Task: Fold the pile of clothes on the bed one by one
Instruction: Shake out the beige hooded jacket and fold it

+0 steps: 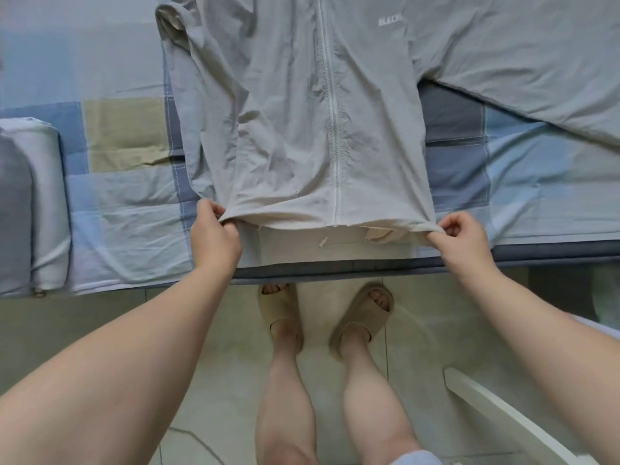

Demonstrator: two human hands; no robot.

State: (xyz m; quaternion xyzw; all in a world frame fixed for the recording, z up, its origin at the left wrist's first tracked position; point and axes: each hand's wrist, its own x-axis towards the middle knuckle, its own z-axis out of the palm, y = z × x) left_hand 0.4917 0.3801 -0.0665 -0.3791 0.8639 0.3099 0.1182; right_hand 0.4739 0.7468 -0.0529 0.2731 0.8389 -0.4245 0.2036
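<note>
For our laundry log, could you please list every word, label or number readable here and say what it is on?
"BLACK": white print on the chest of the grey zip jacket; slightly blurred, and any further letters are lost at a fold.
Small tag under the jacket's hem: too small to read.
No other text is visible.

Soft, even daylight, faint shadows, slight overall blur, and wide-angle bending toward the edges.
</note>
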